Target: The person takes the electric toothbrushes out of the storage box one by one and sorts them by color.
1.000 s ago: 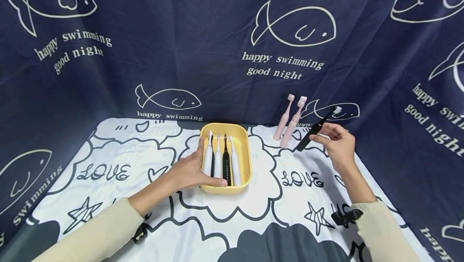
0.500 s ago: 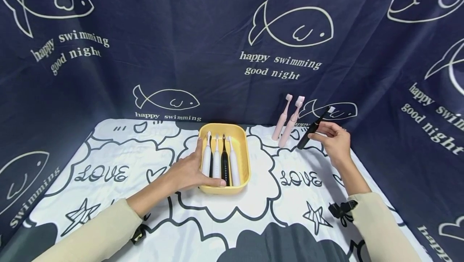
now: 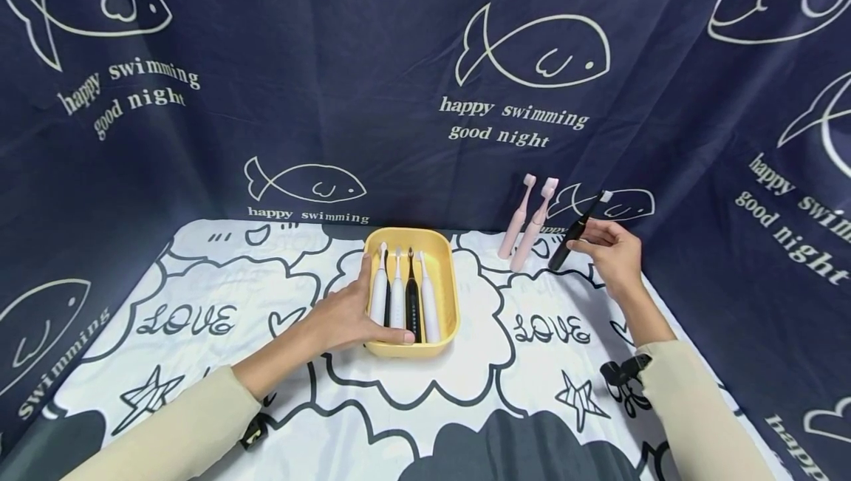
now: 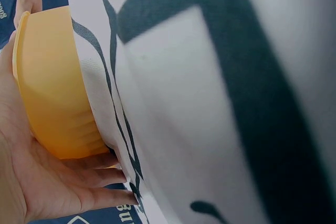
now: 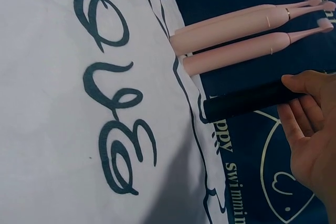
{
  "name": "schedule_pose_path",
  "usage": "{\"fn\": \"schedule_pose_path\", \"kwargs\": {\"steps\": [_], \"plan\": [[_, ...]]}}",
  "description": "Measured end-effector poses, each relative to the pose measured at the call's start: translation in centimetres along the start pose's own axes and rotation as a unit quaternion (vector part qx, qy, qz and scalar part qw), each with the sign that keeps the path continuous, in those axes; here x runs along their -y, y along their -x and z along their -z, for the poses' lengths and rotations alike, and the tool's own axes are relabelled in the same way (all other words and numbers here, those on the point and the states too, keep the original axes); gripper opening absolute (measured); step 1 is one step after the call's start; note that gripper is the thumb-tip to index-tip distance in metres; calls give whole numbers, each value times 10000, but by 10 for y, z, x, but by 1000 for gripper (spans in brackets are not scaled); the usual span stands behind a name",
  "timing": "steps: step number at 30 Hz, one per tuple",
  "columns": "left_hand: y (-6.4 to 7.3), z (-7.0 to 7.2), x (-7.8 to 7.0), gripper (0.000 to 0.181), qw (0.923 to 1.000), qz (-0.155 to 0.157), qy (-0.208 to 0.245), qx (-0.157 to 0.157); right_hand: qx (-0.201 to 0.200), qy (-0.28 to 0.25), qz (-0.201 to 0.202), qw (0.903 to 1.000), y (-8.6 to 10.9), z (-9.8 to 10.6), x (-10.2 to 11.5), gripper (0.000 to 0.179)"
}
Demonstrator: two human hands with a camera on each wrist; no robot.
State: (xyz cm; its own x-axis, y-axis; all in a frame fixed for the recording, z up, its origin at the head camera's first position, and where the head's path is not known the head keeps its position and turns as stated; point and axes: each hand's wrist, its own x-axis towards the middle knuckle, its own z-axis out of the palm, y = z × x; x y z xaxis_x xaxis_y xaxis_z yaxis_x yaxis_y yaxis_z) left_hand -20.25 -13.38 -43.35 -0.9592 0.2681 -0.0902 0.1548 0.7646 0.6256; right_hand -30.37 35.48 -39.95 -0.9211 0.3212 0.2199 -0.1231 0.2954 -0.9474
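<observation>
My left hand holds the near-left corner of a yellow bin, its thumb on the front rim and its fingers along the outer wall. Inside the bin, several white and black electric toothbrushes lie side by side, heads pointing away. At the back right, my right hand pinches a black electric toothbrush by its handle. That brush leans to the right with its base low at the cloth; contact there is hard to tell. Left of it, pink electric toothbrushes stand upright, three showing in the right wrist view.
A white cloth with black doodles covers the table. Dark blue fabric printed with fish rises behind and at both sides, close behind the pink toothbrushes.
The black toothbrush has shifted slightly toward the back in my right hand, its base moving a little right. The left hand and bin keep their place; the head view has shifted slightly.
</observation>
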Motion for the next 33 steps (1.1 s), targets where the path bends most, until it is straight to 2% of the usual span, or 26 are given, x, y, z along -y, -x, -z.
{"fn": "schedule_pose_path", "kwargs": {"steps": [9,18,33], "plan": [[0,-1,-2,175,10000,37,6,53,-16,-496,-119,9987,-13,8,-4,48],[-1,0,-2,176,9999,109,-25,70,-11,-530,-165,9985,-23,9,-7,48],[0,0,-2,176,10000,60,-43,42,-288,-464,-283,9981,-41,13,-15,49]]}}
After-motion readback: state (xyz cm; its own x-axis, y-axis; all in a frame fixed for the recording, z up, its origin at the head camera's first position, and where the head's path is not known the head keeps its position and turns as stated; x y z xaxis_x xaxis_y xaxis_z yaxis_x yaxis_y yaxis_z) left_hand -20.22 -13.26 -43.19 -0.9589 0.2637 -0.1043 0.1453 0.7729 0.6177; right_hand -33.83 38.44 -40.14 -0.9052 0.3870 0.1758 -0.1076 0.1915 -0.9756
